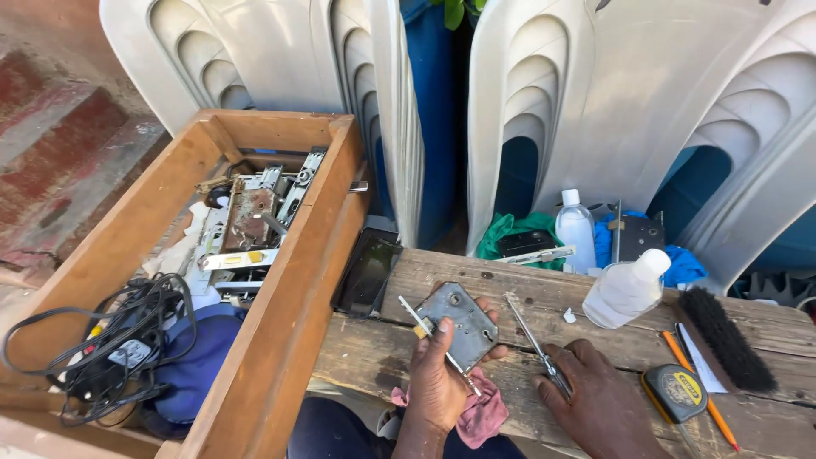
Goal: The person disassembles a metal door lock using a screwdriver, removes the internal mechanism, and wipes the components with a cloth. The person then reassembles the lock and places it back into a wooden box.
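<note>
On the wooden bench (595,340), our left hand (438,382) grips the grey lock case (463,327), fingers curled around its edges; our right hand (599,399) lies flat, fingers pressed on the screwdriver (535,344).

One head-worn camera looks steeply down and forward, close over the near edge of a wooden workbench (595,319), toward stacked plastic chairs (646,102) behind.
</note>
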